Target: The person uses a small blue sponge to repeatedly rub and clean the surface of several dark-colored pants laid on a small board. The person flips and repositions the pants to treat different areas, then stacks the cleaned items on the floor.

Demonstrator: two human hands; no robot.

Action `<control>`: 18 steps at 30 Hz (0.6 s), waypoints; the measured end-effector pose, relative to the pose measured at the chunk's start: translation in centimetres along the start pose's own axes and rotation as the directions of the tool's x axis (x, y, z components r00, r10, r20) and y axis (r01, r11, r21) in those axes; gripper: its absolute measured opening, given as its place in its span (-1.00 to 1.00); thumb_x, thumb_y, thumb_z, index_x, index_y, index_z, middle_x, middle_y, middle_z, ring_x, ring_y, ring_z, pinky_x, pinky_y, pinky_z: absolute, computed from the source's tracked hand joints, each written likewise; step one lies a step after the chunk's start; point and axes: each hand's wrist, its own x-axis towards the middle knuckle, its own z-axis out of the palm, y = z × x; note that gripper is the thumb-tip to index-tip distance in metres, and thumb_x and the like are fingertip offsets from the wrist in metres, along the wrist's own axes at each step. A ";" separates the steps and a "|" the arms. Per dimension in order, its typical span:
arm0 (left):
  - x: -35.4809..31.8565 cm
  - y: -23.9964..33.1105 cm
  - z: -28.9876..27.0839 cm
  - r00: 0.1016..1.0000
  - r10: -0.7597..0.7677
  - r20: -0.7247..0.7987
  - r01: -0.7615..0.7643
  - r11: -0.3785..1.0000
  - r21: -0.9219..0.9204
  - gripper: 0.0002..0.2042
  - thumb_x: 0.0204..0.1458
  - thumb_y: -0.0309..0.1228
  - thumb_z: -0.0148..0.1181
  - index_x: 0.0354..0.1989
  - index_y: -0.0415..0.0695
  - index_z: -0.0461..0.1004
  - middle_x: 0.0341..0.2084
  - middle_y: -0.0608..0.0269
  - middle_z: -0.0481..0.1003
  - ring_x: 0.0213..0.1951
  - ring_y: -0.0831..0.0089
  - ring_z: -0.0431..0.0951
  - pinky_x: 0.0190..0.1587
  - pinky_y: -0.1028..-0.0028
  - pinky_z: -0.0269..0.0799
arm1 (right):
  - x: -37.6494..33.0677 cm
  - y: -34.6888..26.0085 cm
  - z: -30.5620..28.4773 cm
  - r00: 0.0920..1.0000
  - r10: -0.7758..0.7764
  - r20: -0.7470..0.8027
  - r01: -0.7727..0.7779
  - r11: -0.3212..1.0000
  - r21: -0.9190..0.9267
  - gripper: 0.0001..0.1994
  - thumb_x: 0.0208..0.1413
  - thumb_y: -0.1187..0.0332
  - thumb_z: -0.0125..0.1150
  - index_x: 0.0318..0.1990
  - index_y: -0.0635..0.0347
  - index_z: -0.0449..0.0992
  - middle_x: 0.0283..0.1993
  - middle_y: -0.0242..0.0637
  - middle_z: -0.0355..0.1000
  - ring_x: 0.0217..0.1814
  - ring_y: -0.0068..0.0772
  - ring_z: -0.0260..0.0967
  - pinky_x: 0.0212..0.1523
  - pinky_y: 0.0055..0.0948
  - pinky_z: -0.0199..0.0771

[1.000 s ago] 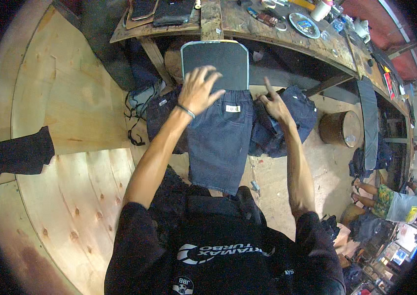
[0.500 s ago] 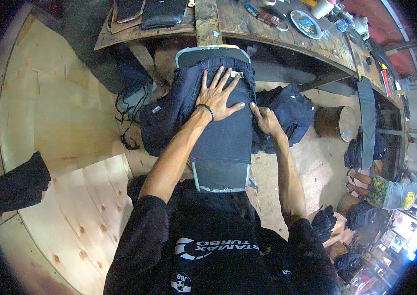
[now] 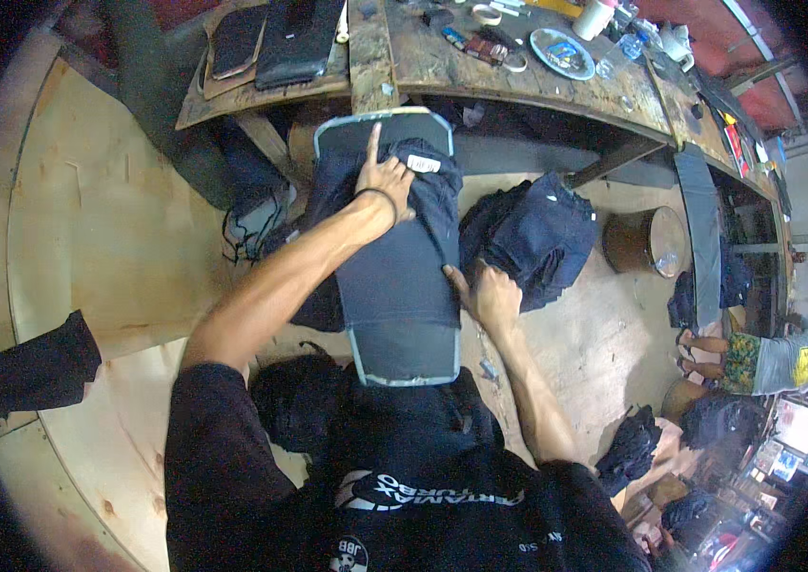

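A dark navy garment (image 3: 396, 276), which looks like trousers, is drawn over a long padded board (image 3: 406, 355) with pale taped edges. The board's two ends show bare beyond the cloth. Near the garment's far end, beside a white label (image 3: 423, 164), my left hand (image 3: 388, 186) bunches the cloth in curled fingers; its index finger stretches toward the board's far end. At the garment's right edge my right hand (image 3: 492, 297) has its thumb against the cloth and its other fingers curled around the side. What lies inside those fingers is partly hidden.
A heap of dark garments (image 3: 532, 238) lies right of the board, with a round wooden drum (image 3: 640, 241) beyond. Across the back runs a worn wooden workbench (image 3: 442, 76) holding a plate (image 3: 562, 54) and dark panels. Another person (image 3: 766, 362) is at far right.
My left hand went from lying flat with fingers spread to gathering the cloth with its index finger out. The garment's far end slid toward me, baring more board. My right hand moved nearer me.
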 end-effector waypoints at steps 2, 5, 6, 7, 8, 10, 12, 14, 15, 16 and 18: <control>-0.4 -1.2 2.2 0.967 0.041 -0.253 -0.085 0.983 -0.164 -0.41 0.23 0.10 0.27 0.23 -0.12 0.55 0.12 0.19 0.62 0.28 0.27 0.53 0.58 -0.48 -0.46 | -0.9 -2.1 -0.3 0.946 -0.057 -0.320 0.104 0.986 0.131 -0.44 0.27 -0.10 0.33 0.02 0.32 0.55 -0.16 0.18 0.51 -0.09 0.30 0.58 -0.13 0.13 0.59; -1.5 -1.1 5.7 0.692 0.116 -0.712 -0.317 0.936 -0.155 -0.63 0.18 -0.19 0.32 0.12 -0.03 0.61 -0.03 0.28 0.65 0.12 0.36 0.61 0.53 -0.23 0.08 | -3.2 -4.7 1.2 0.787 -0.481 -0.387 0.579 0.792 0.194 -0.53 0.07 0.28 0.39 0.09 0.34 0.49 -0.07 0.08 0.44 0.03 0.18 0.40 0.03 0.08 0.38; -1.9 -0.6 6.7 0.570 0.068 -0.819 -0.349 0.923 -0.166 -0.66 0.17 -0.24 0.32 0.10 -0.02 0.62 -0.06 0.30 0.65 0.08 0.37 0.62 0.50 -0.17 0.19 | -3.9 -5.2 2.2 0.754 -0.572 -0.323 0.646 0.735 0.207 -0.45 0.06 0.24 0.48 0.16 0.34 0.49 -0.02 0.04 0.45 0.00 0.14 0.41 0.02 -0.01 0.40; -2.0 -0.2 7.6 0.454 0.103 -0.885 -0.363 0.928 -0.078 -0.65 0.18 -0.29 0.30 0.15 0.05 0.60 0.02 0.33 0.61 0.13 0.37 0.58 0.39 -0.16 0.34 | -4.8 -5.3 3.2 0.734 -0.568 -0.374 0.653 0.741 0.155 -0.40 0.04 0.21 0.54 0.18 0.33 0.50 0.00 0.01 0.46 0.00 0.12 0.40 0.01 -0.02 0.41; -2.1 0.3 8.3 0.346 0.067 -0.936 -0.308 0.950 -0.046 -0.58 0.07 -0.19 0.46 0.12 0.12 0.59 0.23 0.31 0.51 0.27 0.28 0.50 0.48 -0.18 0.23 | -5.1 -5.3 4.2 0.718 -0.615 -0.326 0.670 0.738 0.083 -0.35 0.01 0.17 0.59 0.21 0.31 0.51 0.01 -0.01 0.47 -0.01 0.10 0.40 0.01 -0.04 0.42; -1.3 0.5 9.3 0.511 -0.195 -0.837 -0.167 0.933 -0.320 -0.33 0.00 -0.08 0.53 0.33 0.14 0.47 0.44 0.26 0.32 0.49 0.18 0.29 0.57 -0.25 0.00 | -5.0 -5.0 5.5 0.716 -0.619 -0.323 0.673 0.735 0.082 -0.31 0.00 0.10 0.62 0.22 0.29 0.53 0.01 -0.05 0.48 0.00 0.08 0.40 0.01 -0.04 0.44; 0.3 -0.5 9.8 0.686 -0.487 -0.540 -0.074 0.693 -0.717 0.18 -0.23 0.28 0.57 0.63 0.20 0.15 0.65 0.00 0.00 0.67 -0.03 -0.11 0.61 -0.38 -0.38 | -2.9 -5.5 5.6 0.753 -0.615 -0.234 0.653 0.743 0.150 -0.31 -0.01 0.07 0.63 0.21 0.28 0.55 0.01 -0.07 0.48 0.01 0.07 0.40 0.02 -0.03 0.46; 2.2 -2.6 10.1 0.704 -0.457 -0.544 -0.034 0.743 -0.669 0.34 -0.41 0.43 0.57 0.65 0.21 0.11 0.67 -0.05 -0.08 0.68 -0.05 -0.19 0.60 -0.42 -0.41 | 0.3 -6.9 4.4 0.687 -0.688 -0.232 0.726 0.641 0.248 -0.34 0.00 0.07 0.63 0.18 0.26 0.57 0.02 -0.07 0.48 0.03 0.08 0.40 0.04 0.00 0.48; 3.1 -3.5 10.2 0.795 -0.398 -0.458 -0.016 0.741 -0.672 0.37 -0.45 0.45 0.56 0.66 0.22 0.09 0.67 -0.03 -0.09 0.68 -0.05 -0.21 0.59 -0.43 -0.42 | 2.9 -8.7 3.8 0.637 -0.719 -0.277 0.771 0.584 0.254 -0.35 -0.03 0.06 0.63 0.15 0.27 0.58 -0.01 -0.05 0.48 0.05 0.11 0.41 0.08 0.03 0.48; 3.8 -4.5 10.2 0.835 -0.362 -0.415 0.009 0.762 -0.647 0.40 -0.49 0.47 0.56 0.66 0.23 0.08 0.67 -0.02 -0.10 0.68 -0.04 -0.22 0.59 -0.44 -0.42 | 4.5 -10.0 3.1 0.661 -0.714 -0.230 0.750 0.630 0.200 -0.36 -0.03 0.09 0.63 0.14 0.28 0.59 -0.02 -0.05 0.48 0.04 0.11 0.40 0.07 0.02 0.49; 4.7 -5.7 10.1 0.825 -0.331 -0.457 -0.062 0.753 -0.655 0.40 -0.53 0.48 0.56 0.66 0.29 0.10 0.69 0.01 -0.14 0.69 -0.03 -0.25 0.53 -0.57 -0.47 | 7.7 -13.0 2.9 0.614 -0.748 -0.254 0.783 0.618 0.072 -0.38 -0.04 0.14 0.63 0.13 0.30 0.59 -0.03 -0.04 0.46 0.03 0.10 0.40 0.05 -0.02 0.51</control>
